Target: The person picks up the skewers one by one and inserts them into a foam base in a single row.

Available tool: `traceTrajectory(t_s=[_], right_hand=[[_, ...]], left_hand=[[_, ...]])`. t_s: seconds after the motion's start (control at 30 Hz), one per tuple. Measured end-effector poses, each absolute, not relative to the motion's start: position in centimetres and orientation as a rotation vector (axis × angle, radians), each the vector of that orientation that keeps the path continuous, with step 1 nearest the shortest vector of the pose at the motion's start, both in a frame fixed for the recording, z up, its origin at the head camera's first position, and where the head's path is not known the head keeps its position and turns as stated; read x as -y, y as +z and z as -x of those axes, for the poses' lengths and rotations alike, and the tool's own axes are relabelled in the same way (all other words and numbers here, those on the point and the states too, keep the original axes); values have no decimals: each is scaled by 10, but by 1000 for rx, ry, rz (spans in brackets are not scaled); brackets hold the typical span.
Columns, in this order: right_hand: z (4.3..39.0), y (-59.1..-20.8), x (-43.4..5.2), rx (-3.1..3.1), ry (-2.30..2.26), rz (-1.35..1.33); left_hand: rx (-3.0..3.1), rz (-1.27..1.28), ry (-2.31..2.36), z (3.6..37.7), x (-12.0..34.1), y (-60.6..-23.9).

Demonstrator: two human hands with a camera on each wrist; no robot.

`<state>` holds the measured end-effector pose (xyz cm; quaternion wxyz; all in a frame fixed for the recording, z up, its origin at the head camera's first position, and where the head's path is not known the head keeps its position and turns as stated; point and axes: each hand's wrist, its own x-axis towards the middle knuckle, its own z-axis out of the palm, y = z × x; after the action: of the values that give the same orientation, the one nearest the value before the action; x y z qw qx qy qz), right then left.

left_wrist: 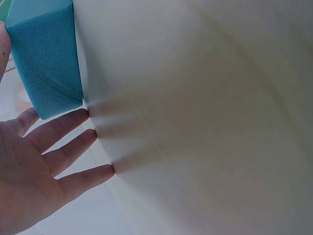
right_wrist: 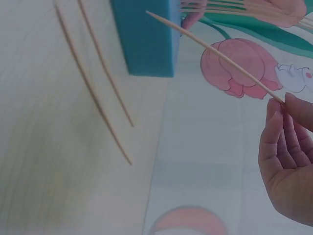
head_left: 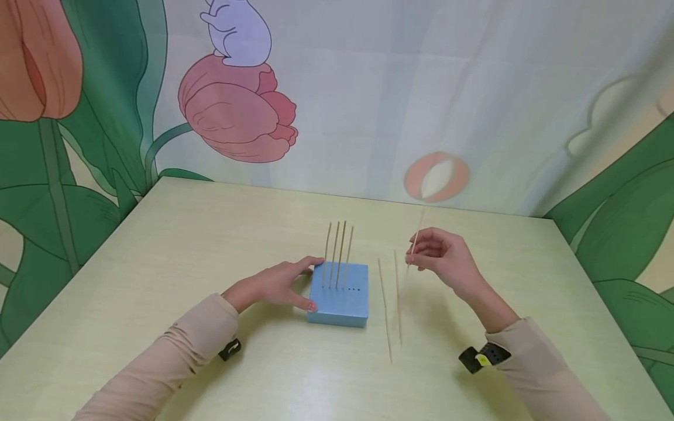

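Note:
A blue foam block (head_left: 339,295) (left_wrist: 46,58) (right_wrist: 146,36) sits mid-table with several thin wooden skewers (head_left: 337,251) standing upright in it. My left hand (head_left: 276,286) (left_wrist: 46,161) rests with straight fingers against the block's left side, its fingertips (left_wrist: 100,171) on the table. My right hand (head_left: 442,257) (right_wrist: 288,147) hovers right of the block and pinches a skewer (head_left: 415,242) (right_wrist: 215,54) between thumb and fingers, tilted, clear of the table. Two loose skewers (head_left: 391,304) (right_wrist: 95,73) lie on the table between block and right hand.
The pale yellow-green table (head_left: 158,263) runs back to a curtain printed with tulips (head_left: 237,111) and leaves. The table's right edge (head_left: 605,304) lies close to my right forearm. Black wrist straps (head_left: 481,358) sit on both sleeves.

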<state>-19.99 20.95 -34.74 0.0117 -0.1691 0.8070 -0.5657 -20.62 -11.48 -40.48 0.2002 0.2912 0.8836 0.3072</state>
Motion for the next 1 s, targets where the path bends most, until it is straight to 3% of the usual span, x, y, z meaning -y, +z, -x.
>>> traceTrajectory(t_s=[0.37, 1.0], right_hand=[[192, -335, -186, -2597, -1763, 600], [196, -335, -149, -2603, -1847, 988]], left_hand=[[-2477, -805, 829, 207, 115, -406], [-2459, -820, 866, 207, 116, -407]])
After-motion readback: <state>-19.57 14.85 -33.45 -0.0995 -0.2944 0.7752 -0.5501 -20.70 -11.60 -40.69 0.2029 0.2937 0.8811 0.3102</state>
